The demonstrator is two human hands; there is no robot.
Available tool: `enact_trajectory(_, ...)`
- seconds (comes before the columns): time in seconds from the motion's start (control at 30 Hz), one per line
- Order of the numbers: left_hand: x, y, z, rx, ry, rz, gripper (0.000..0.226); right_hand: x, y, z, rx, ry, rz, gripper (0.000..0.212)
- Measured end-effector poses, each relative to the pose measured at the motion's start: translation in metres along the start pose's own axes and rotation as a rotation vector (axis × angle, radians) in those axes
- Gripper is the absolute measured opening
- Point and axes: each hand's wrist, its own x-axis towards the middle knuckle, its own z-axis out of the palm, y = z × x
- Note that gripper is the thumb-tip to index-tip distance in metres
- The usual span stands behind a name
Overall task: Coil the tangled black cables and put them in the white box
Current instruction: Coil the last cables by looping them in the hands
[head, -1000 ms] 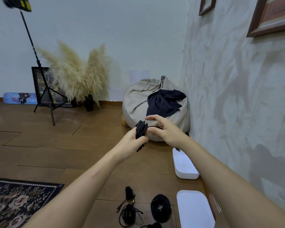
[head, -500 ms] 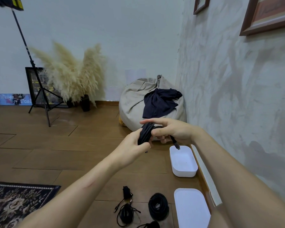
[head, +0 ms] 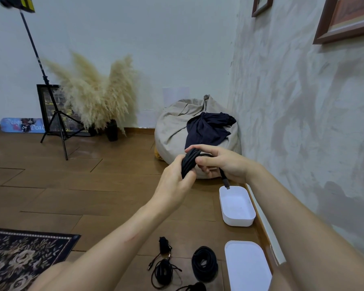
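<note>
A bundle of black cable (head: 188, 162) is held up in front of me, gripped by my left hand (head: 174, 182) from below. My right hand (head: 221, 162) pinches the cable's free strand across the top of the bundle; the end with its plug (head: 226, 182) hangs down over the open white box (head: 236, 206). The box stands on the wooden floor by the wall. On the floor near me lie a neat black coil (head: 204, 263), a looser cable (head: 163, 271) with plugs, and another dark cable at the bottom edge.
A white lid (head: 247, 267) lies near the box, closer to me. A beige beanbag (head: 177, 131) with a dark cloth sits in the corner. A patterned rug (head: 23, 255) is at the left. A tripod (head: 51, 106) and pampas grass stand at the back.
My right hand has carried the free strand around the bundle, and the plug end now hangs below it. The view has shifted, so the white box shows more fully.
</note>
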Motion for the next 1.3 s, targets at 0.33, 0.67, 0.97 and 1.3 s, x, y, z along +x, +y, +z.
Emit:
enact_trajectory(0.33,0.006,-0.003,-0.004,0.23,0.038,0.022,0.006,0.004,0.013,-0.002,-0.025,0.025,-0.02,0.033)
enact_trajectory(0.67,0.017,-0.032,-0.017,0.216,0.056,-0.281,0.015,0.002,0.014,0.001,-0.735,0.278,-0.033,0.04)
enact_trajectory(0.97,0.017,-0.041,-0.021,0.205,-0.018,-0.364,0.014,-0.004,0.002,0.005,-0.679,0.164,0.039,0.029)
enact_trajectory(1.3,0.007,-0.046,0.0,0.184,-0.118,-0.367,0.016,0.01,0.03,0.01,-0.089,0.351,0.225,0.016)
